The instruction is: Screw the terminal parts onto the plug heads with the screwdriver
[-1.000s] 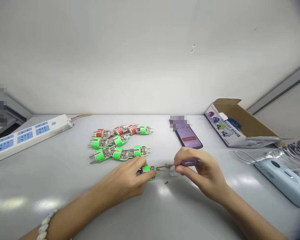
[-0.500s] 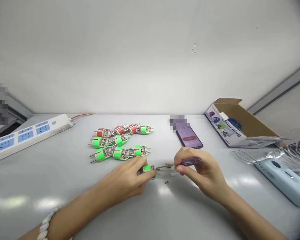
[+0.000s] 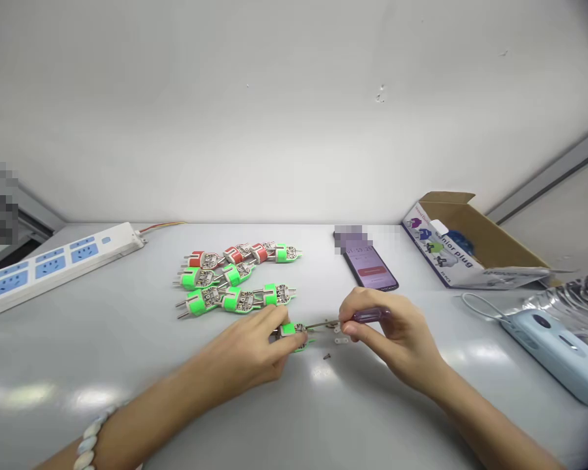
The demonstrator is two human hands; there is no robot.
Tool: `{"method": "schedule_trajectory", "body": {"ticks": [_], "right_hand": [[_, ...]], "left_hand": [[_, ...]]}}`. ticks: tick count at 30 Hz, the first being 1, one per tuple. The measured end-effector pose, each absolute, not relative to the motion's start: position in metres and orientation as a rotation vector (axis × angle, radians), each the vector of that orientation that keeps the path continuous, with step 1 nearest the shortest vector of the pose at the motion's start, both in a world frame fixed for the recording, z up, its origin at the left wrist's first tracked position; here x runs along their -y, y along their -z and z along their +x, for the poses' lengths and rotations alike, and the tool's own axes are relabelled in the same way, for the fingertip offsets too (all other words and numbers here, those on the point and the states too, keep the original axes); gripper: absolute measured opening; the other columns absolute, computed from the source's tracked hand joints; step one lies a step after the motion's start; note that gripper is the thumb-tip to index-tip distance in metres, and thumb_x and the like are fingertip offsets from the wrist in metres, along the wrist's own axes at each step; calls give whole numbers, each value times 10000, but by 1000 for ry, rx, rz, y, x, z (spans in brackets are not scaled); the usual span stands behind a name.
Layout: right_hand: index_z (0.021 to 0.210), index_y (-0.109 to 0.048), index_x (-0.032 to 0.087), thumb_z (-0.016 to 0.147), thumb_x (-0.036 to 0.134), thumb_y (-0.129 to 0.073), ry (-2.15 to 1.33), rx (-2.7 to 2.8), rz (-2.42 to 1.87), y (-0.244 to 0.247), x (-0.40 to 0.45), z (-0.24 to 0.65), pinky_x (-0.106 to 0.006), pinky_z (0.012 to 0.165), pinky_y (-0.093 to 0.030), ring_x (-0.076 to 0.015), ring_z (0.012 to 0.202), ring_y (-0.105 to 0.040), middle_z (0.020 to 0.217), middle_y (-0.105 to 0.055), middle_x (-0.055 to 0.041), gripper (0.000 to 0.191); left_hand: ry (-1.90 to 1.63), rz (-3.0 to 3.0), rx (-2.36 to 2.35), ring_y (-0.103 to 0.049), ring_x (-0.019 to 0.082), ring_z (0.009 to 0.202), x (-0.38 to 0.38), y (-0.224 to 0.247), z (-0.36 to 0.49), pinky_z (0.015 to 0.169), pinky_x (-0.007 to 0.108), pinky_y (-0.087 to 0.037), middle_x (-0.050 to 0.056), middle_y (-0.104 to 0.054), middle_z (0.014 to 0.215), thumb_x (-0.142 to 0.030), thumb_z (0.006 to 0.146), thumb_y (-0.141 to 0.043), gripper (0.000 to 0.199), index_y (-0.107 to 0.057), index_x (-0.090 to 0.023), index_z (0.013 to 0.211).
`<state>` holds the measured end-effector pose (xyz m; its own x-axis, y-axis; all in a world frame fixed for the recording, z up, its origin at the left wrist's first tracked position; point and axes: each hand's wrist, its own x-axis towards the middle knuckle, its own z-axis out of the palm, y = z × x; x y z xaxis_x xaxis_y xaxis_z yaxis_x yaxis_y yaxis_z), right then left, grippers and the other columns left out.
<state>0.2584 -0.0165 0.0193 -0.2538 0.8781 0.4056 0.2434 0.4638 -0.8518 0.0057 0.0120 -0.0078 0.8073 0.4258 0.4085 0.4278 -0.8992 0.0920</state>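
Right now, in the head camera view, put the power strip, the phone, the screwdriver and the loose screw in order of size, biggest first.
1. Power strip, even though the frame cuts it off.
2. Phone and screwdriver: too close to rank, since the right hand hides part of the screwdriver.
3. Loose screw, clearly the smallest.

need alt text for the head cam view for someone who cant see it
A person's left hand steadies an opened green plug on a pale table while the right hand holds a purple-handled screwdriver with its shaft at the plug. A loose screw lies nearby, and more opened green and red plugs lie behind.
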Motion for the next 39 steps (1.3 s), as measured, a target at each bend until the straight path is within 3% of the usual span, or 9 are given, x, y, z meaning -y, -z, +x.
{"method": "schedule_trajectory", "body": {"ticks": [12, 18, 29, 34, 39], "right_hand": [[881, -619, 220, 976, 205, -637, -802, 1858, -912, -21, 18, 260, -290, 624, -466, -162, 680, -580, 767, -642, -10, 98], [1007, -609, 220, 1014, 194, -537, -812, 1947, -877, -26, 22, 262, -293, 668, -490, -166, 750, -597, 865, -642, -31, 77], [1048, -564, 241, 972, 129, -612, -227, 1909, -1059, -17, 19, 260, -276, 599, -551, -163, 655, -670, 802, -694, -9, 143], [1190, -546, 208, 974, 63, -506, -118, 2094, -966, -21, 20, 267, -323, 674, -528, -208, 778, -660, 903, -690, -68, 264], [983, -572, 220, 982, 94, -563, 121, 2166, -985, -27, 18, 273, -299, 577, -398, -173, 601, -501, 720, -621, -20, 126]], "left_hand": [[663, -2965, 697, -355, 147, 648, -13, 12, 5, 523, 237, -255, 12, -435, 805, 32, 855, -396, 376, -648, -196, 1017], [637, -2910, 689, -372, 161, 665, -11, 12, 7, 524, 234, -277, 12, -421, 794, 39, 842, -406, 394, -640, -199, 1051], [575, -2788, 623, -447, 174, 673, -4, 13, 9, 547, 246, -345, 42, -472, 842, 69, 792, -397, 464, -591, -163, 1144], [524, -2770, 599, -493, 186, 706, -3, 10, 8, 553, 246, -373, 49, -506, 843, 64, 822, -427, 448, -576, -156, 1183], [459, -2790, 599, -498, 187, 698, -2, 9, 8, 540, 254, -373, 48, -500, 846, 33, 858, -452, 397, -584, -149, 1184]]}}
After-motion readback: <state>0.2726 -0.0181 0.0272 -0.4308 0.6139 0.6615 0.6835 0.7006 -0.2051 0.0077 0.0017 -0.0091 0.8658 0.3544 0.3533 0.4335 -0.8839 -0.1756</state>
